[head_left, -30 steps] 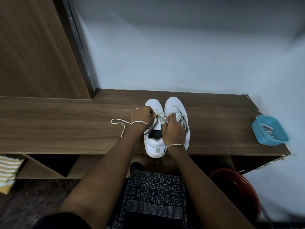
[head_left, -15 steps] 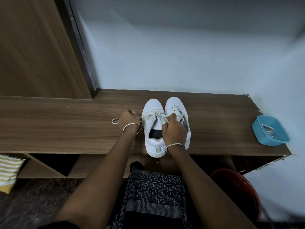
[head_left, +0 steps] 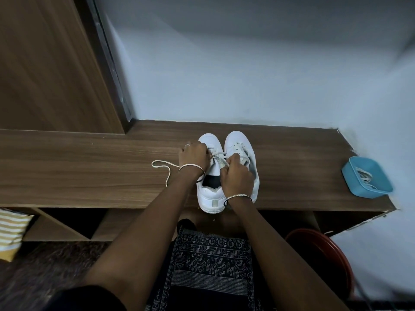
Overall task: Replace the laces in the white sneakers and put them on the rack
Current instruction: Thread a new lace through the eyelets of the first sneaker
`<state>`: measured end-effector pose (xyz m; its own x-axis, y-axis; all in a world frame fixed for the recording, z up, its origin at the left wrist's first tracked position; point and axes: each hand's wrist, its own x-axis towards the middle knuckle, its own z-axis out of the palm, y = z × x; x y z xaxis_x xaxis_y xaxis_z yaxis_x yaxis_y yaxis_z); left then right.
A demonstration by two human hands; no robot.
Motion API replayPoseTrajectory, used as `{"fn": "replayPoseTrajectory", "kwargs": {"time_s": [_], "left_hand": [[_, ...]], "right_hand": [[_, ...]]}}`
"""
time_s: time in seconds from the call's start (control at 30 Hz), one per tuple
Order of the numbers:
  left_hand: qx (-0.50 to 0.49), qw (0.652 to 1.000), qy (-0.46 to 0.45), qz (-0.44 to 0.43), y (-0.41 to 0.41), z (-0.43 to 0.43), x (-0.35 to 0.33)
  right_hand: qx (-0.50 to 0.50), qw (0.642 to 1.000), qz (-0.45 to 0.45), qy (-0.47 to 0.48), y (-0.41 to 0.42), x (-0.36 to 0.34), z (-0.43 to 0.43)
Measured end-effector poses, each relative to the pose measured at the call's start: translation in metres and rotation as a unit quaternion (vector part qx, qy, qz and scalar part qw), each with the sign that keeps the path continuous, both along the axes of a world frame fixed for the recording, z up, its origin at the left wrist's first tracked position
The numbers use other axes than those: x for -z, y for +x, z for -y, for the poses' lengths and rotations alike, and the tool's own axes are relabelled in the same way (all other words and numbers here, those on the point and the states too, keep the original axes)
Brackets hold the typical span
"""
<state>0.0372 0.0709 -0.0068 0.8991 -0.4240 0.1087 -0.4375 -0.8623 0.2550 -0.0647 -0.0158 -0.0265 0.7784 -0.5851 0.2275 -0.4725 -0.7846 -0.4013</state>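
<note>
Wooden bench (head_left: 89,171): our left hand (head_left: 194,157) and right hand (head_left: 235,176), both pinching a lace (head_left: 160,163), partly hide the sneakers (head_left: 210,198); blue tray (head_left: 372,168) at right holds more laces (head_left: 365,176).

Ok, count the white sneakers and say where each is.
2. The left sneaker and the right sneaker stand side by side on the wooden bench, near its front edge. None seems hidden.

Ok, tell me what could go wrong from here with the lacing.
1. The sneaker being laced sits with its heel at the front edge of the wooden top. A hard tug by the left hand or right hand might pull it off.
2. The lace trails loose past the left wrist and may snag on the bangle.
</note>
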Motion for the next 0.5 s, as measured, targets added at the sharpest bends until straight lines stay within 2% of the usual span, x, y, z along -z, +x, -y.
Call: {"fn": "replayPoseTrajectory", "kwargs": {"time_s": [0.13,0.3,0.5], "left_hand": [[-0.007,1.0,-0.001,-0.024,0.0,-0.008,0.01],[-0.006,0.994,-0.097,-0.054,0.001,-0.012,0.01],[0.015,0.999,-0.027,0.009,0.001,-0.008,0.004]], "right_hand": [[0.002,1.0,-0.003,-0.002,0.0,-0.001,0.0],[-0.001,1.0,0.001,0.006,0.0,-0.001,0.0],[0.001,1.0,0.0,0.012,0.0,-0.001,0.0]]}}
